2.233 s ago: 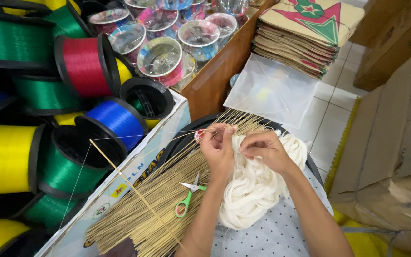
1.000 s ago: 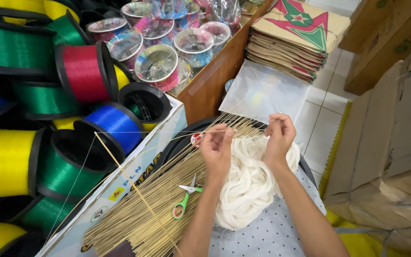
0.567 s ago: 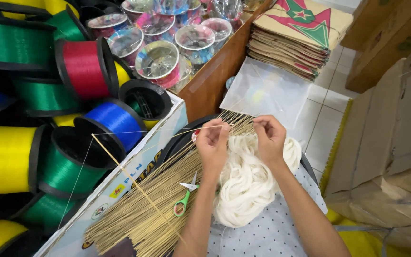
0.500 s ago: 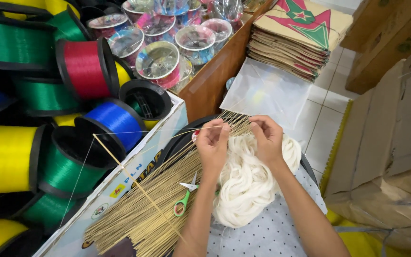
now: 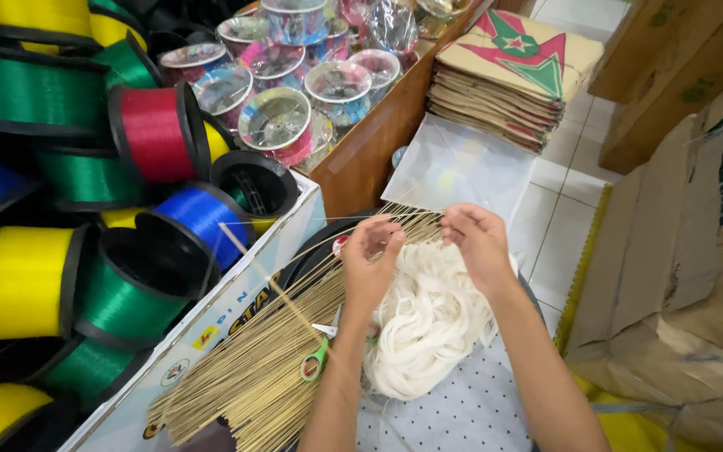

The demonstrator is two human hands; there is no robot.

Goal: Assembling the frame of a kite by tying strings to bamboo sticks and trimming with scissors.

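The left hand is raised over the lap with its fingers curled in, pinching a thin bamboo stick that slants up and away to the left; a fine white thread runs from the stick's far end back toward the fingertips. The right hand is level with it and just beside it, fingers bent and pinched at the tips, apparently on the same thread, though the thread is too thin to be sure. Both forearms come up from the bottom edge, close together.

Under the hands lies a loose hank of white string and, to its left, a fanned bundle of bamboo sticks with green-handled scissors on top, all in a dark round tray. A dotted cloth covers the lap.

Left, a cardboard box is heaped with large spools of line: blue, red, yellow, green. Beyond, a wooden shelf holds clear reels. A stack of paper kites rests on the white tiled floor; brown cartons stand right.
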